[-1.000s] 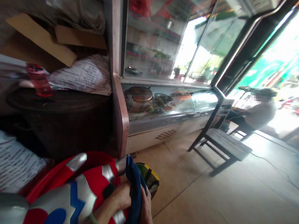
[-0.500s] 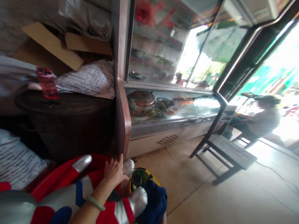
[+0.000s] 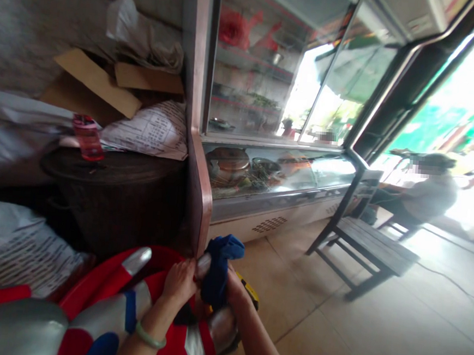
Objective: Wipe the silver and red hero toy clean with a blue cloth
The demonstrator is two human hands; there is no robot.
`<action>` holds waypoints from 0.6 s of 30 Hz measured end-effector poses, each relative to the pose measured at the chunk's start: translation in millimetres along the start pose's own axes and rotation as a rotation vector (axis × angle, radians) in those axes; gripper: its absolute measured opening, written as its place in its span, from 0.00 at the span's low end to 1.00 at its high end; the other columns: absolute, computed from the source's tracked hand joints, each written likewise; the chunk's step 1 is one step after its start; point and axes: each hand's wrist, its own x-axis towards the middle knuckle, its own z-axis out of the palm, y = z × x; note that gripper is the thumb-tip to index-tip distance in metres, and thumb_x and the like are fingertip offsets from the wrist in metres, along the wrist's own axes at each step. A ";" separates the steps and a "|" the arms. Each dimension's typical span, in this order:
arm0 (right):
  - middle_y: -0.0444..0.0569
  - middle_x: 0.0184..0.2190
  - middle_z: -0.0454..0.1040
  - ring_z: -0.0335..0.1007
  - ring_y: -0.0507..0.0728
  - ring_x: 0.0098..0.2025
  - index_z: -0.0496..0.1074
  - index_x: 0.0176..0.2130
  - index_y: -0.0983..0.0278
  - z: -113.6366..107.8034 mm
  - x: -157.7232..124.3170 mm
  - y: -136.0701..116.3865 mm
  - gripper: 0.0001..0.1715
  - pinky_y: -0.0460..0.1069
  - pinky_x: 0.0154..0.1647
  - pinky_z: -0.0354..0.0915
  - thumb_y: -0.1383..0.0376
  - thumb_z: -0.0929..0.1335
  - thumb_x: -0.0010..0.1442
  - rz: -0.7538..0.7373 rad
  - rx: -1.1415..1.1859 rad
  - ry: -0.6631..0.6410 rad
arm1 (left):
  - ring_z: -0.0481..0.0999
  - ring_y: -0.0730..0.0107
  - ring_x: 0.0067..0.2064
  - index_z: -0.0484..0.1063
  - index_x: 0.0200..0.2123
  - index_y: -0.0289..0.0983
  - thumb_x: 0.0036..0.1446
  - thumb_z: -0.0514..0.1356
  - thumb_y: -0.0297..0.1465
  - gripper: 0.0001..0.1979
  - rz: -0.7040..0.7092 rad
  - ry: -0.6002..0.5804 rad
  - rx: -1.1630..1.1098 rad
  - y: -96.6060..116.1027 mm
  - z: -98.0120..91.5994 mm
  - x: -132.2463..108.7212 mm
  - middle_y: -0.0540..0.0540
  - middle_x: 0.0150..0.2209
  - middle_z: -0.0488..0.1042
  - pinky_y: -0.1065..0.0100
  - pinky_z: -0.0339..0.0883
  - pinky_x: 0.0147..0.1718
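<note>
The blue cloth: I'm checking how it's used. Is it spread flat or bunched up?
Bunched up: the blue cloth is gripped in the right hand and hangs in folds.

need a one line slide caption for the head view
Right hand presses a blue cloth against a red-and-silver figure while the left hand steadies it, beside a glass display fridge.

Operator arms, head cam view
L wrist: pale green bangle (image 3: 149, 336); both forearms bare, no sleeves, no gloves.
</note>
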 end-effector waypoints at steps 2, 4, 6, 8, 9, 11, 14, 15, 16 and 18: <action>0.46 0.37 0.81 0.78 0.55 0.35 0.76 0.44 0.65 19.1 2.2 3.3 0.19 0.53 0.40 0.76 0.52 0.73 0.65 0.041 -0.021 -0.052 | 0.76 0.48 0.57 0.73 0.54 0.27 0.58 0.49 0.16 0.24 -0.008 -0.013 0.010 -1.1 -1.7 -1.6 0.35 0.54 0.78 0.54 0.66 0.58; 0.45 0.35 0.81 0.78 0.56 0.35 0.77 0.45 0.64 30.5 4.1 4.1 0.21 0.53 0.40 0.75 0.50 0.74 0.62 0.042 -0.046 -0.077 | 0.77 0.46 0.56 0.74 0.51 0.26 0.55 0.47 0.14 0.24 -0.006 -0.025 0.015 -1.4 -3.8 -4.1 0.34 0.51 0.78 0.54 0.66 0.57; 0.45 0.35 0.80 0.77 0.55 0.35 0.77 0.45 0.65 35.0 7.2 4.1 0.21 0.53 0.41 0.74 0.50 0.73 0.64 0.023 -0.087 -0.081 | 0.77 0.46 0.56 0.75 0.50 0.27 0.56 0.48 0.15 0.23 0.002 -0.025 0.011 -1.2 -5.3 -7.2 0.34 0.50 0.79 0.54 0.66 0.57; 0.45 0.36 0.79 0.77 0.56 0.36 0.76 0.44 0.66 35.4 11.4 4.6 0.19 0.53 0.42 0.75 0.52 0.72 0.67 0.002 -0.147 -0.074 | 0.77 0.46 0.55 0.74 0.50 0.28 0.56 0.48 0.16 0.22 0.005 -0.016 0.002 -1.1 -6.0 -9.8 0.35 0.50 0.79 0.53 0.66 0.57; 0.46 0.38 0.79 0.78 0.56 0.38 0.76 0.44 0.66 34.9 13.4 5.3 0.17 0.54 0.43 0.75 0.53 0.71 0.68 -0.008 -0.183 -0.067 | 0.77 0.46 0.55 0.74 0.50 0.28 0.56 0.49 0.16 0.22 0.005 -0.015 -0.003 -1.4 -5.9 -10.6 0.35 0.49 0.79 0.53 0.66 0.57; 0.47 0.43 0.78 0.78 0.58 0.43 0.76 0.46 0.66 33.6 16.9 7.1 0.15 0.56 0.47 0.75 0.56 0.71 0.69 -0.027 -0.256 -0.035 | 0.78 0.48 0.54 0.74 0.49 0.29 0.56 0.49 0.16 0.21 0.006 -0.016 -0.013 -2.5 -5.1 -11.1 0.36 0.49 0.80 0.54 0.67 0.56; 0.50 0.48 0.78 0.76 0.59 0.48 0.76 0.47 0.64 32.5 18.6 9.6 0.12 0.58 0.50 0.74 0.58 0.71 0.69 -0.036 -0.335 0.033 | 0.78 0.50 0.55 0.75 0.48 0.30 0.55 0.49 0.15 0.22 0.016 -0.016 -0.020 -5.1 -2.5 -9.7 0.37 0.50 0.80 0.56 0.66 0.56; 0.50 0.49 0.78 0.76 0.58 0.48 0.76 0.47 0.64 32.3 17.9 9.9 0.12 0.58 0.51 0.74 0.58 0.71 0.69 -0.035 -0.346 0.052 | 0.78 0.50 0.55 0.75 0.48 0.30 0.55 0.49 0.15 0.22 0.020 -0.017 -0.019 -5.7 -1.4 -9.2 0.38 0.50 0.80 0.56 0.66 0.56; 0.50 0.48 0.78 0.76 0.58 0.48 0.76 0.46 0.64 31.9 16.3 9.8 0.11 0.58 0.52 0.74 0.58 0.71 0.69 -0.034 -0.348 0.065 | 0.78 0.50 0.55 0.75 0.48 0.30 0.55 0.49 0.15 0.22 0.023 -0.019 -0.017 -6.1 -0.4 -8.8 0.38 0.50 0.80 0.55 0.66 0.56; 0.49 0.46 0.79 0.76 0.59 0.48 0.77 0.44 0.64 30.3 10.1 7.9 0.12 0.60 0.54 0.72 0.57 0.72 0.68 -0.034 -0.325 0.080 | 0.77 0.49 0.55 0.75 0.47 0.30 0.54 0.50 0.15 0.21 0.023 -0.025 -0.011 -5.6 1.3 -8.6 0.37 0.49 0.80 0.54 0.66 0.56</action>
